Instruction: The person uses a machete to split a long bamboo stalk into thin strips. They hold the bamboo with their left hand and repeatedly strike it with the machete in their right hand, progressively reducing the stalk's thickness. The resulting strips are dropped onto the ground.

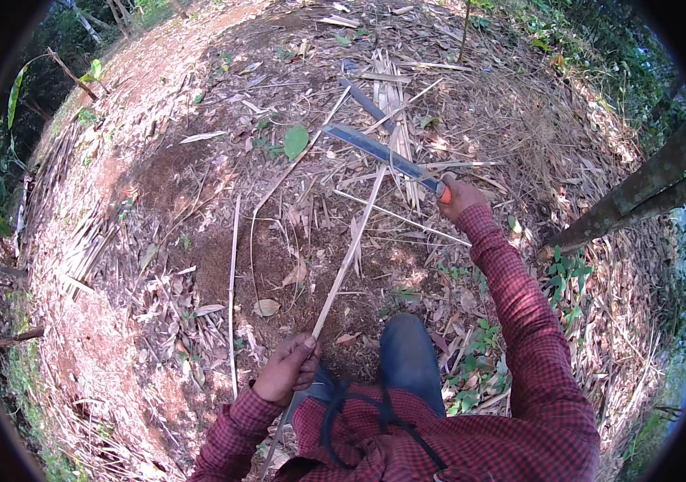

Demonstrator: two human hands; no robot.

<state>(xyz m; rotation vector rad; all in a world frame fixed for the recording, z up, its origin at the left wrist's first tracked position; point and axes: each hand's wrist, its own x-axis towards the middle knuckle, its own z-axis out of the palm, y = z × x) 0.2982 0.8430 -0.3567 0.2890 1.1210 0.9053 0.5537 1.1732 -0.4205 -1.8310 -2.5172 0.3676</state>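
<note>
My left hand [287, 369] is closed around a long pale split strip [347, 261], which looks like bamboo. From the fist the strip slants up and away. Its far end lies close to the blade of a machete [375, 150]; I cannot tell whether the two touch. My right hand [463, 198] grips the machete by its orange handle, arm stretched forward, with the blade pointing left and away. Behind that blade lies a dark, flat, blade-like piece [368, 103], partly covered by it.
Split pale strips [391, 88] lie in a pile beyond the machete. A long thin stick [234, 293] rests left of my knees. Dry leaves litter the ground around a green leaf [296, 141]. Slanting trunks [632, 197] stand at the right.
</note>
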